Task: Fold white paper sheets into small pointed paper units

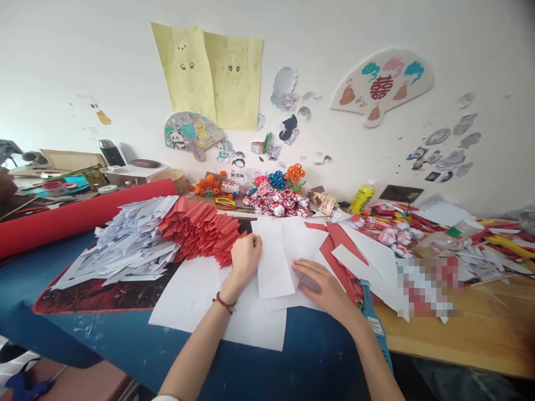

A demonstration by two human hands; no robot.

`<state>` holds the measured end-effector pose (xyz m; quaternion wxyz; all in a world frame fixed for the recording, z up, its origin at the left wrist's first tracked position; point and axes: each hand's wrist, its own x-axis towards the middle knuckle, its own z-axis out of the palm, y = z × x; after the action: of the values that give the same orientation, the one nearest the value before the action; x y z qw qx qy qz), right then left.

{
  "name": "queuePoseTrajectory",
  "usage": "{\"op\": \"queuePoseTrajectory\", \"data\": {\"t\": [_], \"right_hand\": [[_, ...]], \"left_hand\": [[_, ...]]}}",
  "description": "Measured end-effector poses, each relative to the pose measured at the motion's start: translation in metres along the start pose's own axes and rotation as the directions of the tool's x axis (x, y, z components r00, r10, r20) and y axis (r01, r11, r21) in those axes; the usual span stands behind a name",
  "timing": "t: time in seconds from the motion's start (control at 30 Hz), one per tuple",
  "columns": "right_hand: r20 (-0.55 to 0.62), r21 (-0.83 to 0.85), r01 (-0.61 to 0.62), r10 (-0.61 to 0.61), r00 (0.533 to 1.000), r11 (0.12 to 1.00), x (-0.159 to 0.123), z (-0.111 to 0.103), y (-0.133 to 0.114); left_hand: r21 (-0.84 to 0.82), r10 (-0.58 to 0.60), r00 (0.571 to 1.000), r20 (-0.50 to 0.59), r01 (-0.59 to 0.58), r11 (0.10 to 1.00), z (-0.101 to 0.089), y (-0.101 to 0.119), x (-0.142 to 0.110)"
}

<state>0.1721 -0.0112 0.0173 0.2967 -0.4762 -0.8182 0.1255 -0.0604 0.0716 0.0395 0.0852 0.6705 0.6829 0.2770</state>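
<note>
My left hand (pixel 246 257) is closed, its fingers curled beside the left edge of an upright-looking white paper piece (pixel 273 273). What the fingers hold, if anything, is hidden. My right hand (pixel 320 284) has its fingers stretched out over the right side of the white paper, the fingertips touching it. Beneath both wrists lies a larger white sheet (pixel 251 328). A row of red folded paper pieces (pixel 200 231) stands close by my left hand. Left of it is a heap of white folded paper pieces (pixel 134 239) on a dark red-edged mat (pixel 100 298).
A red roll (pixel 83 209) lies at the left on the blue tabletop (pixel 125 345). White and red sheets (pixel 368 267) overlap at the right. Paper flowers (pixel 280 203), a yellow bottle (pixel 361 196) and scraps line the wall. Blue-handled scissors (pixel 29 384) show low at the left.
</note>
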Motion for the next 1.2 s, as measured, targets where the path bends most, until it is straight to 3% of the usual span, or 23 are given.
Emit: {"op": "queuePoseTrajectory", "data": {"t": [0.13, 0.23, 0.3, 0.4, 0.47, 0.53, 0.6, 0.7, 0.77, 0.87, 0.93, 1.0, 1.07, 1.13, 1.17, 1.2], "right_hand": [[-0.139, 0.027, 0.082, -0.078, 0.987, 0.996, 0.002, 0.004, 0.005], [-0.302, 0.054, 0.091, -0.070, 0.951, 0.994, 0.012, -0.006, 0.000], [-0.430, 0.068, 0.044, -0.010, 0.903, 0.997, 0.022, -0.027, -0.011], [-0.554, 0.109, -0.077, 0.125, 0.823, 0.991, 0.041, -0.074, -0.034], [-0.511, 0.191, -0.129, 0.211, 0.833, 0.973, 0.055, -0.106, -0.050], [-0.293, 0.279, -0.180, 0.262, 0.920, 0.943, 0.069, -0.130, -0.063], [-0.078, 0.370, -0.226, 0.272, 0.959, 0.901, 0.079, -0.140, -0.069], [0.117, 0.470, -0.287, 0.264, 0.957, 0.835, 0.088, -0.130, -0.064], [0.180, 0.495, -0.316, 0.260, 0.949, 0.809, 0.089, -0.115, -0.054], [0.234, 0.510, -0.376, 0.296, 0.926, 0.774, 0.087, -0.090, -0.032], [0.257, 0.541, -0.414, 0.324, 0.910, 0.732, 0.087, -0.075, -0.017], [0.283, 0.593, -0.436, 0.332, 0.900, 0.676, 0.089, -0.062, -0.004], [0.271, 0.635, -0.437, 0.345, 0.898, 0.638, 0.093, -0.049, 0.007], [0.251, 0.650, -0.427, 0.353, 0.901, 0.628, 0.100, -0.037, 0.015], [0.241, 0.653, -0.417, 0.349, 0.906, 0.632, 0.103, -0.032, 0.018], [0.232, 0.658, -0.404, 0.340, 0.911, 0.635, 0.107, -0.027, 0.020]], "left_hand": [[-0.083, 0.021, 0.999, -0.034, -0.024, 0.996, -0.004, 0.004, 0.002], [-0.171, 0.081, 0.996, -0.029, -0.085, 0.982, -0.012, 0.011, 0.004], [-0.223, 0.144, 0.990, -0.012, -0.143, 0.964, -0.024, 0.015, 0.005], [-0.245, 0.196, 0.980, -0.037, -0.199, 0.949, -0.051, 0.023, 0.003], [-0.249, 0.179, 0.975, -0.133, -0.207, 0.946, -0.074, 0.029, 0.001], [-0.310, 0.216, 0.948, -0.233, -0.283, 0.907, -0.095, 0.037, -0.001], [-0.424, 0.272, 0.921, -0.278, -0.371, 0.826, -0.111, 0.045, 0.000], [-0.623, 0.391, 0.911, -0.129, -0.381, 0.683, -0.118, 0.055, 0.007], [-0.710, 0.442, 0.896, 0.044, -0.284, 0.645, -0.111, 0.055, 0.015], [-0.740, 0.406, 0.885, 0.228, -0.113, 0.663, -0.088, 0.043, 0.031], [-0.705, 0.373, 0.883, 0.285, -0.070, 0.705, -0.071, 0.030, 0.040], [-0.590, 0.339, 0.877, 0.341, -0.081, 0.804, -0.057, 0.020, 0.046], [-0.387, 0.297, 0.914, 0.276, -0.177, 0.905, -0.048, 0.018, 0.046], [-0.140, 0.307, 0.950, 0.049, -0.298, 0.944, -0.043, 0.025, 0.044], [-0.039, 0.349, 0.934, -0.074, -0.352, 0.935, -0.042, 0.030, 0.043], [0.023, 0.425, 0.896, -0.131, -0.426, 0.904, -0.041, 0.036, 0.042]]}}
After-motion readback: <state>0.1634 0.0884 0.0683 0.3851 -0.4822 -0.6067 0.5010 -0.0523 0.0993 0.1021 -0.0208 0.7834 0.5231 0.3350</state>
